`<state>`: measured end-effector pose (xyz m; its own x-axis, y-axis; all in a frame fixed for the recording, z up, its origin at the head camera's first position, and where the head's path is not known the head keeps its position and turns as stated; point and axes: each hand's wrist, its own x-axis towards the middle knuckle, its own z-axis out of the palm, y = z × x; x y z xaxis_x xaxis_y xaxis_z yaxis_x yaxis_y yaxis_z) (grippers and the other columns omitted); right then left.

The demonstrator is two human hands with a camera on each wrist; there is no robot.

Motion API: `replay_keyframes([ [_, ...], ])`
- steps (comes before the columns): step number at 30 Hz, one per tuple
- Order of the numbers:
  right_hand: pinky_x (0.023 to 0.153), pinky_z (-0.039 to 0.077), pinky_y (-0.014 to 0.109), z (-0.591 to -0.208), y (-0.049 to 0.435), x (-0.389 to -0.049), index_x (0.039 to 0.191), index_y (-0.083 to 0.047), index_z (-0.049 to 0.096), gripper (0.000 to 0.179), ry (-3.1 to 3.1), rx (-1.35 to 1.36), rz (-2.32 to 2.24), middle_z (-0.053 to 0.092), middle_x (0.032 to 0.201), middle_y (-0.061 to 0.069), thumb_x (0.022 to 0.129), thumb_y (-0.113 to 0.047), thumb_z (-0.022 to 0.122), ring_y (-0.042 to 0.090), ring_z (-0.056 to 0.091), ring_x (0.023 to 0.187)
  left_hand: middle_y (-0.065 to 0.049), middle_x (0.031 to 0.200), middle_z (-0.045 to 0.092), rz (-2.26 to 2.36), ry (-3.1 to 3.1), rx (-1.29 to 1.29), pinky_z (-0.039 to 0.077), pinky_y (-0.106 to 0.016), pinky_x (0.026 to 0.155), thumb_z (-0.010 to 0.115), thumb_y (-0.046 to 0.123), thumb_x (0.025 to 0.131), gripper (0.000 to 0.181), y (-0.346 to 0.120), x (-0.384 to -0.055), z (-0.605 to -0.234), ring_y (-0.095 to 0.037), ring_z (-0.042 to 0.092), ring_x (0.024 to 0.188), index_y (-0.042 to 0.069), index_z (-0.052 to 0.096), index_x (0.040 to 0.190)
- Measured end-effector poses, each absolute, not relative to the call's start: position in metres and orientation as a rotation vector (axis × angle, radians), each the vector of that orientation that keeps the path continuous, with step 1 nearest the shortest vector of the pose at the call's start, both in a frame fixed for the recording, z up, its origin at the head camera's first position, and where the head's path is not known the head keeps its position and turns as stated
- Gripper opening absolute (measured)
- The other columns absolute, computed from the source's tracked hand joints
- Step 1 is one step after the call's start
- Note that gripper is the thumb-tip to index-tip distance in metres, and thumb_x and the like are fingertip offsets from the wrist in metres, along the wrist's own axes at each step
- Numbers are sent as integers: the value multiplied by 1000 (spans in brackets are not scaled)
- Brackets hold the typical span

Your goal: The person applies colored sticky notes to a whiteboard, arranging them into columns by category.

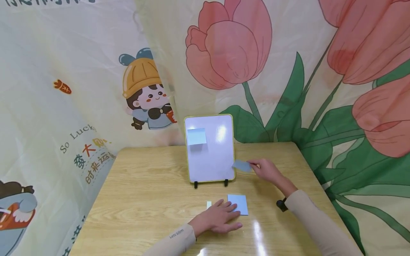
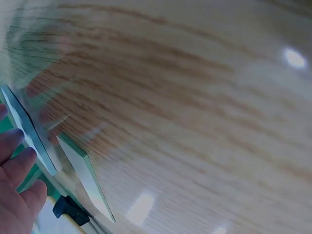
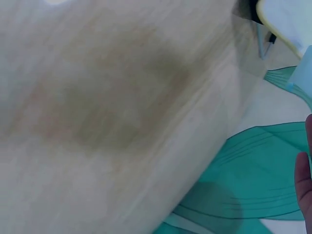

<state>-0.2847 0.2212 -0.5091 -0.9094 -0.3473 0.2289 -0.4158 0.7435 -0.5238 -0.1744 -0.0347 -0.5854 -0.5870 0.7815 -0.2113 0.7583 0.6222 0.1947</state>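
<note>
My right hand pinches a blue sticky note by its right edge, just off the lower right side of a small whiteboard. Another light blue sticky note is stuck at the board's upper left, its lower edge lifted. Below the board, my left hand is spread flat, its fingers resting on the left part of a blue sticky note pad. Beside those fingers lies a narrow pale green pad, seen from the side as a thin green-edged stack in the left wrist view.
The whiteboard stands upright on black feet near the back of the wooden table. Behind it hangs a cloth backdrop printed with tulips and cartoon figures. A black object sits at the right wrist by the sleeve.
</note>
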Motion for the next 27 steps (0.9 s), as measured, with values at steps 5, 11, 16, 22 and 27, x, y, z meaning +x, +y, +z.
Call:
replay_keyframes([
  [5, 61, 52, 31, -498, 201, -293, 111, -8, 76, 20, -2775, 723, 777, 76, 103, 14, 94, -11, 65, 15, 66, 71, 1, 160, 35, 129, 2593, 1275, 23, -47, 122, 12, 69, 99, 72, -42, -176, -584, -22, 32, 148, 28, 40, 152],
  [11, 64, 56, 34, -489, 174, -305, 113, -10, 76, 22, -2659, 890, 643, 77, 99, 9, 94, -9, 65, 18, 69, 72, -4, 154, 45, 378, 2605, 1376, 27, -49, 120, 21, 60, 103, 67, -55, -183, -575, -25, 40, 144, 18, 48, 147],
  [16, 56, 50, 30, -482, 150, -313, 113, -11, 76, 23, -2581, 938, 555, 76, 86, 6, 94, -8, 65, 14, 59, 60, -5, 137, 62, 804, 2621, 1306, 45, -40, 108, 35, 47, 106, 53, -83, -198, -568, -18, 59, 126, 11, 59, 137],
  [22, 67, 57, 34, -486, 127, -319, 112, -10, 76, 23, -2477, 978, 532, 77, 91, 6, 93, -5, 65, 19, 70, 76, -10, 105, 74, 1472, 2834, 1106, 58, -27, 73, 56, 18, 100, 29, -127, -227, -557, -14, 68, 87, 5, 68, 122],
  [27, 69, 58, 37, -490, 112, -322, 111, -8, 76, 23, -2373, 1017, 528, 77, 89, 7, 92, -2, 65, 22, 71, 79, -16, 102, 72, 1784, 3053, 833, 58, -35, 73, 57, 11, 97, 30, -159, -261, -541, -25, 67, 87, -2, 64, 124],
])
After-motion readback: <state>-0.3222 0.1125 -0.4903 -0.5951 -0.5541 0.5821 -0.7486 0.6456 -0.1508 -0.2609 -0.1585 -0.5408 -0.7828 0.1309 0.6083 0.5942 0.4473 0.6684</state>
